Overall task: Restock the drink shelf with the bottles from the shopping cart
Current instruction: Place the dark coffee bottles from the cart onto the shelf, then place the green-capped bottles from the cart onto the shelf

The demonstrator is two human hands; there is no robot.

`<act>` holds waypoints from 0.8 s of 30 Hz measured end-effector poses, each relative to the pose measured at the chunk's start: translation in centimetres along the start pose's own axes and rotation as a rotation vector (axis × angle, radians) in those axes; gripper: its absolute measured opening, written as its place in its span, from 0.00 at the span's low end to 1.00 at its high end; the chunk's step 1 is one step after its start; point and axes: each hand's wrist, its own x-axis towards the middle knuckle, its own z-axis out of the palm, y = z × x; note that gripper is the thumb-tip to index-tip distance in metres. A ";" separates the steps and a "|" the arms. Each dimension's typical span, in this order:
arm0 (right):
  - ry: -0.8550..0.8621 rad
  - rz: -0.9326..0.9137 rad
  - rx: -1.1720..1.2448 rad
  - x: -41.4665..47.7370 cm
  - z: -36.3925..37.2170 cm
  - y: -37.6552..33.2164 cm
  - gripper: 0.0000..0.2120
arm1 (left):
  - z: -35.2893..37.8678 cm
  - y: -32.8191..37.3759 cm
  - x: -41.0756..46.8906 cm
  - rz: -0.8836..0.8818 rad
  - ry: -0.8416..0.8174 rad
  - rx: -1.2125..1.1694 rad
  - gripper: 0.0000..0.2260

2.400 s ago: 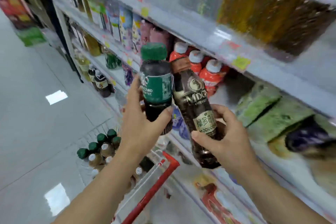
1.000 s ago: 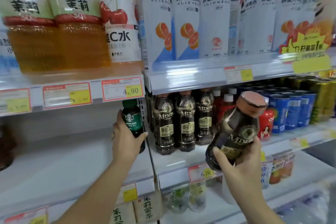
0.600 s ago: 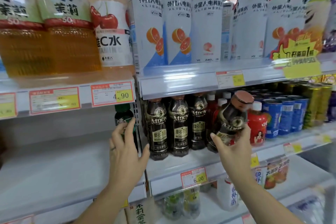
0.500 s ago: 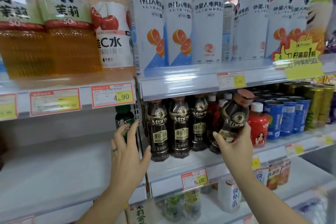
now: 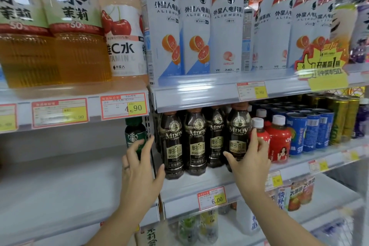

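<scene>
1. Green-capped coffee bottle: stood upright at the right end of the otherwise bare left-hand shelf, hard against the upright divider. Judged as shelved.
2. Left hand: open, fingers spread, empty; it hovered just in front of the green-capped bottle without gripping it. A ring showed on one finger.
3. Dark MDOY coffee bottle: upright on the right-hand shelf, fourth in a front row with three like bottles; a red bottle with a white cap stood just beside it on the right. Judged as set in its slot or very nearly so.
4. Right hand: wrapped around the lower body of the MDOY bottle, thumb on the label, fingers between it and the red bottle; grip not yet let go.
5. Shopping cart: not in view, so the stock left in it could not be counted.
6. Progress, as a judgement: two bottles were at their places, one clear of the hand, one awaiting release. The left-hand shelf lay largely bare, so much restocking seemed to be left.
7. Neighbouring stock: blue cans to the right; tall white bottles on the shelf above.
</scene>
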 end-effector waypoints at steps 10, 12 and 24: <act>-0.173 -0.585 0.417 -9.9 0.6 -8.2 0.10 | -4.8 -3.1 -4.2 0.158 0.045 -0.025 0.17; -0.311 -0.653 0.540 -12.8 1.5 -11.0 0.08 | -7.0 -5.6 -6.6 0.139 0.084 -0.029 0.15; -1.212 -0.757 0.772 -39.4 10.8 -24.7 0.06 | -24.2 -22.0 -30.4 -0.571 0.106 0.261 0.11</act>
